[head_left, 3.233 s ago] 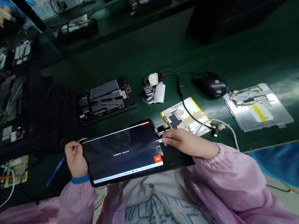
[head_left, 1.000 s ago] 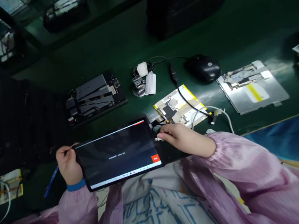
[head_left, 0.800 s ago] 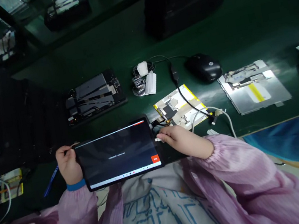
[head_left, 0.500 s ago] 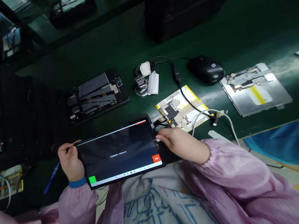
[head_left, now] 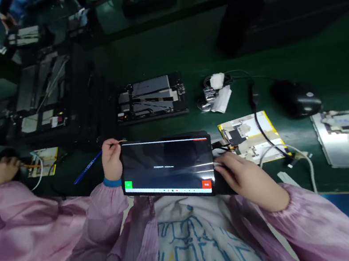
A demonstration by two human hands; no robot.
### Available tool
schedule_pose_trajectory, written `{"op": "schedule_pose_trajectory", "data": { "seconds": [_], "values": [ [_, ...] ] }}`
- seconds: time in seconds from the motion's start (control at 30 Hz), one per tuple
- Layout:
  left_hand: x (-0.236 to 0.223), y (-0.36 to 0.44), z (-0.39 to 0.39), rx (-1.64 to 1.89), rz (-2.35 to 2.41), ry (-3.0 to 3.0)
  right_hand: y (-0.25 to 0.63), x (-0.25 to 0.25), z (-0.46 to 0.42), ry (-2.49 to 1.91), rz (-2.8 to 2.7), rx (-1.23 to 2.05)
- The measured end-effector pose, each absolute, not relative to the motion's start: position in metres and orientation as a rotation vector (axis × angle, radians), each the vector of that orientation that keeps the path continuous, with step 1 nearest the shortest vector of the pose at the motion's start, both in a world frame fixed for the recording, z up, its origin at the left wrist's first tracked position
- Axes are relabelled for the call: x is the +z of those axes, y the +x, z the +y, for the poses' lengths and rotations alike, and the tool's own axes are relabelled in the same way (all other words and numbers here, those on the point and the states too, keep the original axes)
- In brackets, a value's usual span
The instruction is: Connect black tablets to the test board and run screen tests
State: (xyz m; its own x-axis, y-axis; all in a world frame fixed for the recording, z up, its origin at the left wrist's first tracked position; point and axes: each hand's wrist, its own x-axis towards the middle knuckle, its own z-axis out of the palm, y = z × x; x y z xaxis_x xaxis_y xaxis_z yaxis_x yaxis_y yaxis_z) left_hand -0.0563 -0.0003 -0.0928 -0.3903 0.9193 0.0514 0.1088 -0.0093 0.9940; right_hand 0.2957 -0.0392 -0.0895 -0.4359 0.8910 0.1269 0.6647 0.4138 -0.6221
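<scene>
The left hand (head_left: 111, 159) has its fingers closed on the upper left corner of a tablet (head_left: 167, 163), while the right hand (head_left: 251, 180) pinches what looks like a pale plug (head_left: 217, 164) at the opposite edge, probably to steady it there. Held between them at the near edge of the worktop (head_left: 194, 50), the tablet turns its lit screen to its holder, likely for easy reading. Dark leads (head_left: 219, 145) reach toward a yellow-edged board (head_left: 255, 129), which perhaps explains why that lies so near; an opened device (head_left: 151, 96) sits beyond, a mouse (head_left: 297, 97) farther right.
</scene>
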Motion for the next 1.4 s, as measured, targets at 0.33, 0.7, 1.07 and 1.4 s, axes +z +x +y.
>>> {"op": "schedule_pose_trajectory", "data": {
  "seconds": [0.33, 0.7, 1.07, 1.4],
  "values": [
    [-0.093, -0.056, -0.004, 1.473, 1.473, 1.035, 0.305, -0.097, -0.039, -1.100, -2.407, 0.325],
    [-0.090, -0.054, -0.003, 1.476, 1.504, 1.061, 0.301, -0.087, -0.033, -1.036, -2.554, 0.227],
    [-0.082, -0.055, 0.008, 1.495, 1.648, 1.036, 0.312, -0.082, -0.022, -0.935, -2.563, 0.182],
    [-0.079, -0.052, 0.009, 1.474, 1.684, 1.049, 0.335, -0.069, -0.012, -1.139, -2.327, 0.264]
  ]
}}
